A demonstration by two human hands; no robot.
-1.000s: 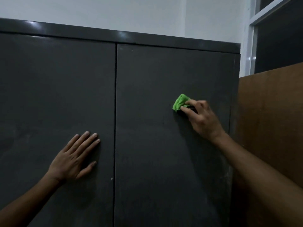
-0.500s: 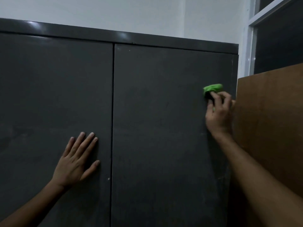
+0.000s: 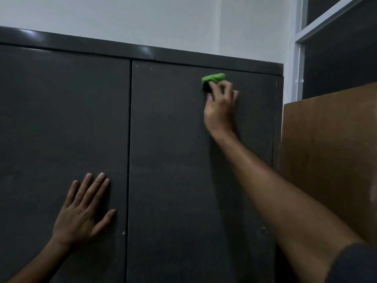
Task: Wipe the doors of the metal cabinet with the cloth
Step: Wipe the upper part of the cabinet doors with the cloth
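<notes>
We've got the right hand (image 3: pixel 220 107) pinching the bunched green cloth (image 3: pixel 214 78) in its fingers, upper centre-right of frame, near the right door's (image 3: pixel 183 160) top edge. Left hand (image 3: pixel 81 213) flat, fingers spread, bracing the left door (image 3: pixel 61 119). We should keep pressure even and overlap strokes downward.

— How many doors does the cabinet (image 3: pixel 142 52) show?
— Two: a left door (image 3: pixel 61 119) and a right door (image 3: pixel 173 160).
— Cloths?
— One green cloth (image 3: pixel 214 78).
— Hands?
— Two: the left hand (image 3: pixel 81 213) and the right hand (image 3: pixel 220 107).
— Anything else?
— One brown board (image 3: pixel 330 150) and one window frame (image 3: pixel 298 58).
</notes>
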